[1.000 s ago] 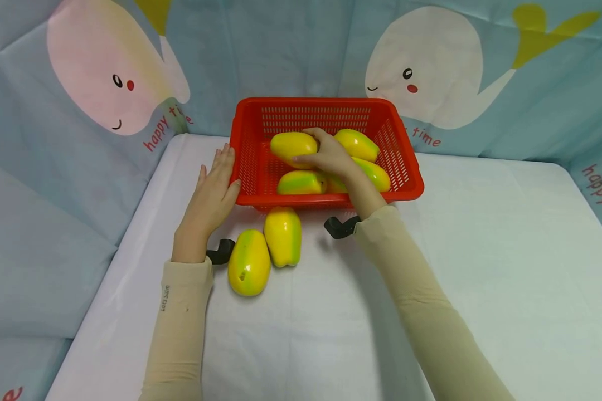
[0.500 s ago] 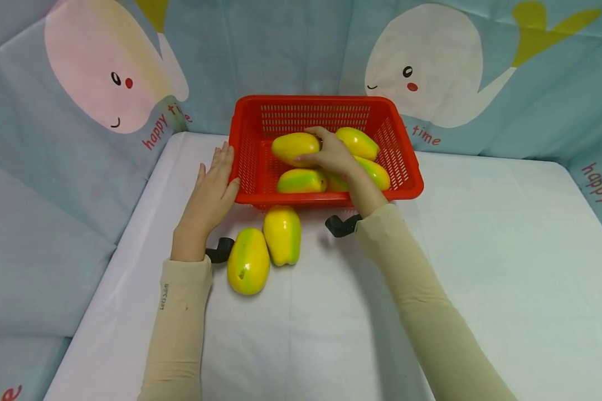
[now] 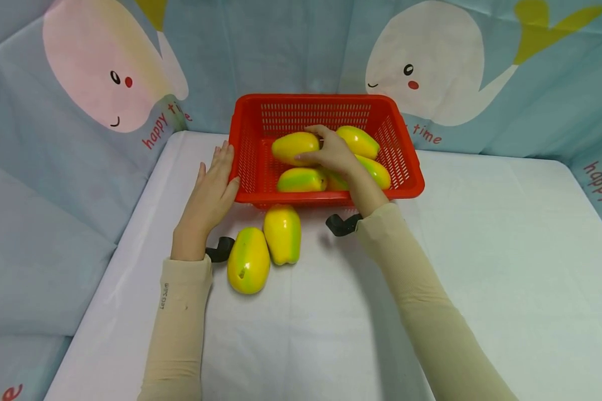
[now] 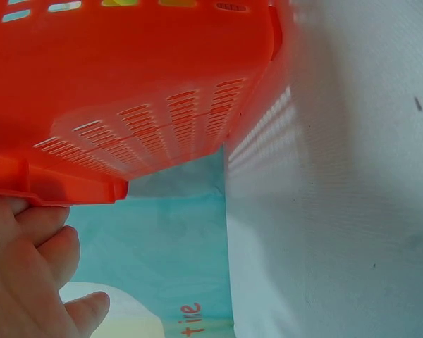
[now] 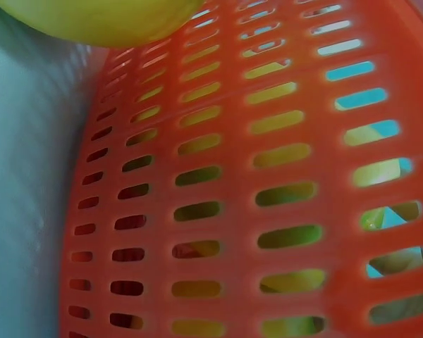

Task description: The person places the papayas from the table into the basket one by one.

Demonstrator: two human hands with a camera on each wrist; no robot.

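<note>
A red slotted plastic basket (image 3: 326,196) holds several yellow papayas with green streaks. My right hand (image 3: 333,153) reaches inside it and grips one papaya (image 3: 293,147), thumb on the near side and fingers on the far side. Around that hand lie a papaya (image 3: 301,181) at the front, another (image 3: 358,142) behind and one (image 3: 376,171) to the right. Against the basket's left rim, my left hand (image 3: 210,186) rests with straight fingers; the left wrist view shows its fingers (image 4: 53,239) at the rim. The right wrist view shows the basket's slotted wall (image 5: 218,190), not the right hand.
Two papayas, one (image 3: 282,234) near the basket's front and one (image 3: 248,260) closer to me, lie side by side on the white-covered table (image 3: 306,340). A blue curtain (image 3: 291,44) with whale prints hangs behind the basket. Black wrist-camera parts (image 3: 342,225) stick out under both wrists.
The right hand and its papaya have shifted very slightly to the right within the basket. The left hand stays at the rim. The whole view has drifted a little.
</note>
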